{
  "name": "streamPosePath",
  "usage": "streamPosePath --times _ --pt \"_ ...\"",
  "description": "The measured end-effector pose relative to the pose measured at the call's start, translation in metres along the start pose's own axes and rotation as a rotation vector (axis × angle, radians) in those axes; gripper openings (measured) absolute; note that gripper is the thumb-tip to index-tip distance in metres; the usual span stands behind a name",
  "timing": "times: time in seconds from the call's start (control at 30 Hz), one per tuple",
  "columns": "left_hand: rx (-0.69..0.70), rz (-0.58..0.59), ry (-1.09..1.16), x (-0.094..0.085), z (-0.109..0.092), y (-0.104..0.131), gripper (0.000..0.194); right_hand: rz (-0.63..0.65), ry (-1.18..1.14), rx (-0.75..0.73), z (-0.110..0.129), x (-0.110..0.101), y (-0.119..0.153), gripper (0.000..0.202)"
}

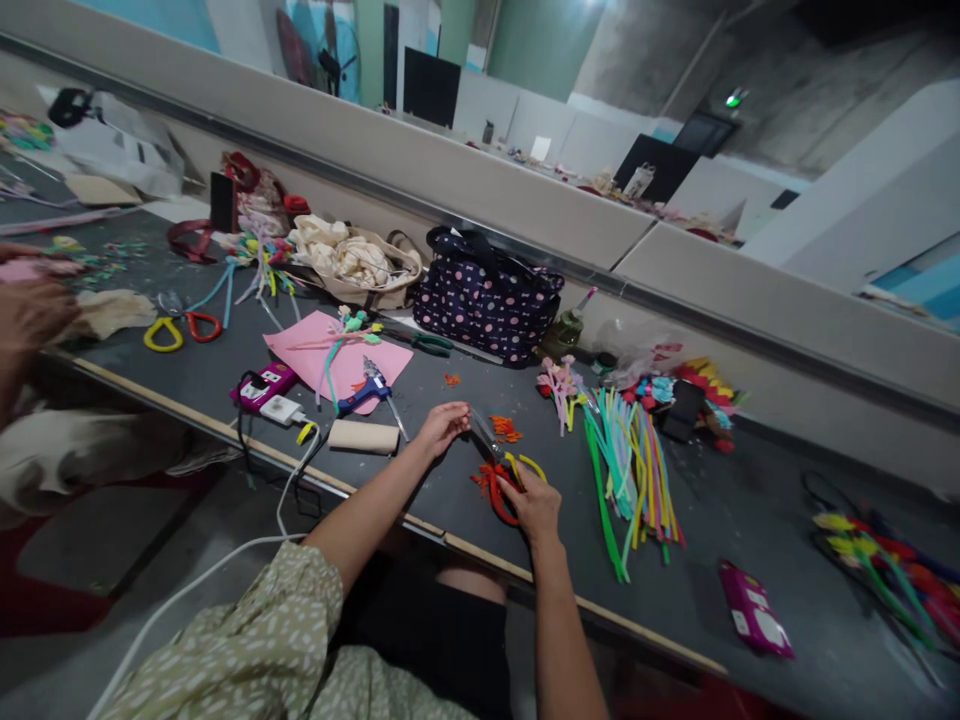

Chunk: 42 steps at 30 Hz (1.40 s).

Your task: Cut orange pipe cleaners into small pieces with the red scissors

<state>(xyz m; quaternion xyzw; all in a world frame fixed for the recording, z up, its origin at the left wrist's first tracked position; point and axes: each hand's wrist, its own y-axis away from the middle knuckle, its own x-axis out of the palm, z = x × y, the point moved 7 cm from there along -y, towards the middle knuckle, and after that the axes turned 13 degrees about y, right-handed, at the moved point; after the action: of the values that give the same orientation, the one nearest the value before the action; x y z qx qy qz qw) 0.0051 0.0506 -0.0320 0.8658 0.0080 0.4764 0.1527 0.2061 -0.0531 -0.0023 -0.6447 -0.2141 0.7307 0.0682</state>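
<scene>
Your right hand (536,500) is clamped on the scissors (496,453), fingers at the red and yellow handles, blades pointing up-left toward your left hand (446,428). Left fingers are curled by the blade tips; can't tell if they're pinching anything or touching the metal. Scissors are over the bench (570,540), near its front edge. Orange bits (505,430) lie just beyond the blades, with another clump by the red handle and a few farther back. Bundle of coloured stems (630,460) right of your right hand. Left of your left hand: cardboard tube (364,437), then blue glue gun (365,392) on a pink sheet (307,340). Dotted bag (484,300) at the back.
</scene>
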Motion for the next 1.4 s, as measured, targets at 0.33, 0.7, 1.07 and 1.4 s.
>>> streamPosePath --times 0.33,0.7,1.07,1.4 --pt "0.026 0.055 0.101 -0.007 -0.006 -0.002 0.017 0.13 0.154 0.015 0.003 -0.015 -0.051 0.048" --pt "0.027 0.089 0.15 -0.009 -0.006 -0.001 0.022 0.271 0.302 0.048 0.029 -0.021 -0.095 0.048" --pt "0.075 0.114 0.131 -0.007 -0.007 0.001 0.024 0.152 0.072 0.242 -0.005 -0.014 -0.029 0.052" --pt "0.097 0.115 0.085 -0.003 -0.01 0.004 0.033 -0.058 0.04 0.124 0.004 -0.007 -0.002 0.051"
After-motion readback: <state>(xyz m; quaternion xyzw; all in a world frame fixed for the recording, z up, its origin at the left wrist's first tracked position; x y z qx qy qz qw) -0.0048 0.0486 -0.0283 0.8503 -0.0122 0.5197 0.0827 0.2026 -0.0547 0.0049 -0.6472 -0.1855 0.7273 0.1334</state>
